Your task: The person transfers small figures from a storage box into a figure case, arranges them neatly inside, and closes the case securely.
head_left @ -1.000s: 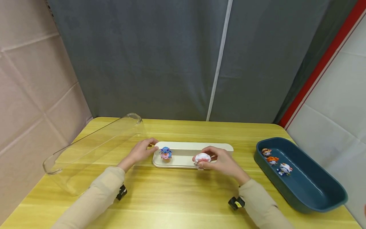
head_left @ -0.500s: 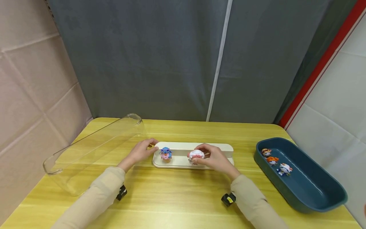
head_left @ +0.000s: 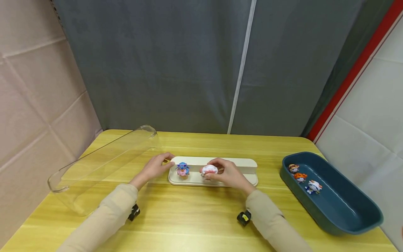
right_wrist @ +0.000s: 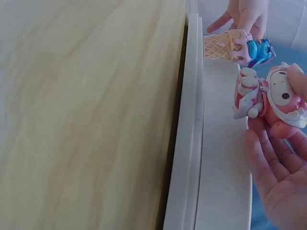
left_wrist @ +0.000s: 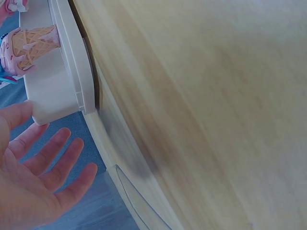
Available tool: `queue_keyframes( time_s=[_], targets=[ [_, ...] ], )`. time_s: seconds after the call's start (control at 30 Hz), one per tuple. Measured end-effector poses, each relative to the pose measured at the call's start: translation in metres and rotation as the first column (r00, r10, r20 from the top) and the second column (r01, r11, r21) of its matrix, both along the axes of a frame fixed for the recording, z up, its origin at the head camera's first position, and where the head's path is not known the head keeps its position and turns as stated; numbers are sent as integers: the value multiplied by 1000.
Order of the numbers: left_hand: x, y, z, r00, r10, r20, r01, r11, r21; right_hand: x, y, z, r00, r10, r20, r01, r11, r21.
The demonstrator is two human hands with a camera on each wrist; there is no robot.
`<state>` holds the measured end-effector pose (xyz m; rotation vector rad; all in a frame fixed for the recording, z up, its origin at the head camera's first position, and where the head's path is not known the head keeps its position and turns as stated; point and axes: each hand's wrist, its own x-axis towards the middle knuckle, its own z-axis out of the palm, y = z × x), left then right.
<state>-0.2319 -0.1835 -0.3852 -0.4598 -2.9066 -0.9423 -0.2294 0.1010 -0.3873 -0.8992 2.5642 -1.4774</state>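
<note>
A cream stepped display base (head_left: 233,161) lies across the middle of the table. My left hand (head_left: 156,166) is at its left end, thumb against the end and the other fingers loosely spread, as the left wrist view shows. On the base's lower step stands a blue figurine on an ice-cream cone (head_left: 183,170). Just right of it, my right hand (head_left: 229,173) pinches a pink-and-white figurine (right_wrist: 278,96) by its head, between thumb and fingers. The right wrist view shows that figurine's feet pointing toward the base, apart from its surface.
On the left lies a long clear plastic cover (head_left: 104,164), open side showing. At the right is a dark teal tray (head_left: 352,210); several small figurines (head_left: 300,177) sit at its left side. A grey curtain (head_left: 163,70) hangs behind the table.
My right hand has carried the pink-and-white figurine leftward along the base, closer to the blue figurine. My left hand has stayed at the base's left end.
</note>
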Motion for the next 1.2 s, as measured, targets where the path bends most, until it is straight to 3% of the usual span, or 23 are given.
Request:
queue_keyframes(
  time_s=[0.23, 0.47, 0.73, 1.2],
  targets=[
    [1, 1, 0, 1000, -3, -2, 3, 1000, 0, 1, -11, -3, 1000, -3, 3, 3, 1000, -15],
    [1, 1, 0, 1000, -7, -11, 7, 1000, -1, 16, -19, 16, 1000, -11, 0, 11, 1000, -28],
    [0, 1, 0, 1000, -5, 5, 5, 1000, 5, 1, -21, -5, 999, -46, 10, 46, 999, 20],
    [0, 0, -1, 1000, -7, -8, 7, 1000, -2, 4, -27, -6, 990, -100, -103, 113, 986, 123]
  ],
)
